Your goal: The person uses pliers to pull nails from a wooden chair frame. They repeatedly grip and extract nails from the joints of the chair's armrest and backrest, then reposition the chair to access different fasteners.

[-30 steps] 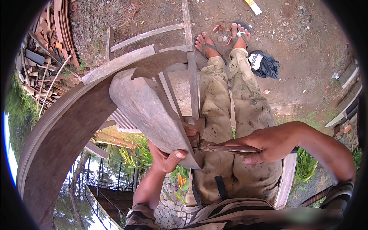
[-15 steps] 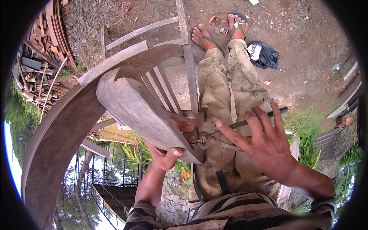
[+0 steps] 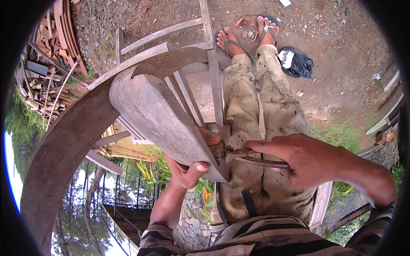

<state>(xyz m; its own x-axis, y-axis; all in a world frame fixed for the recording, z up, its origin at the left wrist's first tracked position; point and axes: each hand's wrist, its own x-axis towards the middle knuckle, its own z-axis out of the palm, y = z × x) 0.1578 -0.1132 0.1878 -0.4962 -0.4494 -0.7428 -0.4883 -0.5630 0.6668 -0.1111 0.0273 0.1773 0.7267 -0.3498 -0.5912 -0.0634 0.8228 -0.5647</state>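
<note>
My left hand [image 3: 190, 173] grips the lower end of a weathered, shaped wooden piece [image 3: 151, 109] beside a large curved chair rail [image 3: 64, 132], its fingers partly hidden behind the wood. My right hand [image 3: 299, 160] is closed round the handles of rusty metal pliers [image 3: 252, 158], whose jaws sit at the dark wooden end near my left thumb; exactly what they bite on is too small to make out. The work lies over my legs in stained khaki trousers [image 3: 277, 111].
The slatted chair frame [image 3: 215, 89] stands at my left. Above are my sandalled feet and a black plastic bag [image 3: 301, 64] on dirt. A pile of wood scraps [image 3: 45, 85] is at upper left, curved planks [image 3: 384, 117] at right, a railed structure [image 3: 117, 215] and plants at the lower edge.
My right hand's fingers were spread over the pliers half a second ago and are now closed round the handles, the hand rotated and moved right. My left hand keeps its hold.
</note>
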